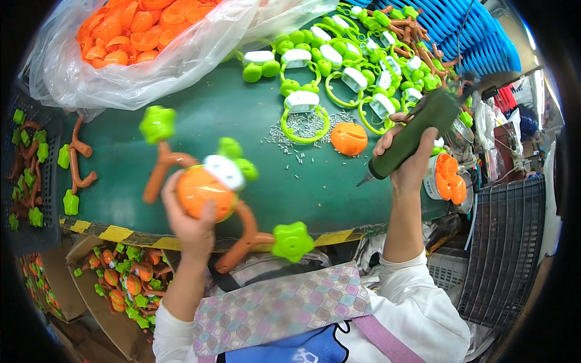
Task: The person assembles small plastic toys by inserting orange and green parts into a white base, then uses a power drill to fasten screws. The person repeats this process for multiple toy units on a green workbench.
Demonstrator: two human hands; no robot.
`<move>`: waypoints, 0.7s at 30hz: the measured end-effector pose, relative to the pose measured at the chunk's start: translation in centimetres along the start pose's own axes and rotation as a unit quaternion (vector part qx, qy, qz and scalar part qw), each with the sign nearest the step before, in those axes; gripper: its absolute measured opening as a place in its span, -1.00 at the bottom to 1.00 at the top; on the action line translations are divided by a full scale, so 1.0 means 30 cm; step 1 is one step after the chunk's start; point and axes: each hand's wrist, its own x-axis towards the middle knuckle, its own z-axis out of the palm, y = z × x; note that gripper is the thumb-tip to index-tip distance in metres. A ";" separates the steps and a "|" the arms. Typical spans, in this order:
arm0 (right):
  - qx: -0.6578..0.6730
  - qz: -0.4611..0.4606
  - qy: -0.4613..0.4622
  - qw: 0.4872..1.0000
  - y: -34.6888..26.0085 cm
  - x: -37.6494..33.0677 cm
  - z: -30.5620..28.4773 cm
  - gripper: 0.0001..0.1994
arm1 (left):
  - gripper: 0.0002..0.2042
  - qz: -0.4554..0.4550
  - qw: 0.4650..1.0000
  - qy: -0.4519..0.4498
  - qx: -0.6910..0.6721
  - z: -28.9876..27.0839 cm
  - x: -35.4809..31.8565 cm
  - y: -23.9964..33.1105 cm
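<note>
My left hand (192,213) is closed around a plastic toy (207,189) with an orange round body, a white and green top, and brown branch arms tipped with green stars. The toy is tilted above the near edge of the green table (254,157). In my right hand (407,148) is a dark green electric screwdriver (420,130), its bit pointing down and left. Below the bit is only tabletop; the toy is well apart from it. Near the screwdriver, an orange half shell (349,139) lies beside a scatter of small screws (284,138).
Green ring parts with white pieces (301,103) are heaped at the back. A plastic bag of orange shells (130,36) stands at the far left. Brown branch parts (77,157) lie on the left. A cardboard box of toys (124,284) sits below the table. Blue baskets (478,36) stand far right.
</note>
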 end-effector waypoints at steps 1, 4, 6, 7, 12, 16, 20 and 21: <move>-0.012 0.026 0.027 0.999 0.013 -0.001 -0.079 -0.19 | -0.31 0.030 0.999 0.024 0.021 -0.045 0.015 0.010; -0.063 0.038 0.104 0.992 0.053 0.008 -0.234 -0.24 | -0.35 0.079 0.972 0.181 0.131 -0.338 0.024 0.006; -0.086 -0.027 0.164 0.982 0.069 0.019 -0.258 -0.37 | -0.35 0.109 0.923 0.270 0.251 -0.640 -0.019 -0.010; -0.195 -0.128 0.222 0.947 0.074 0.030 -0.242 -0.44 | -0.37 0.084 0.919 0.313 0.225 -0.724 -0.063 0.026; -0.527 -0.465 0.193 0.685 0.035 0.019 -0.073 -0.54 | -0.37 -0.150 0.787 0.568 0.187 -1.239 -0.400 0.008; -0.529 -0.336 -0.152 0.765 0.093 0.010 0.123 -0.55 | -0.54 -0.109 0.779 0.505 0.357 -1.236 -0.453 -0.101; -0.626 -0.229 -0.246 0.704 0.192 0.039 0.198 -0.62 | -0.52 -0.058 0.824 0.446 0.345 -0.942 -0.227 -0.051; -0.614 -0.228 -0.270 0.705 0.216 0.060 0.192 -0.67 | -0.55 -0.001 0.835 0.387 0.392 -0.996 -0.207 -0.087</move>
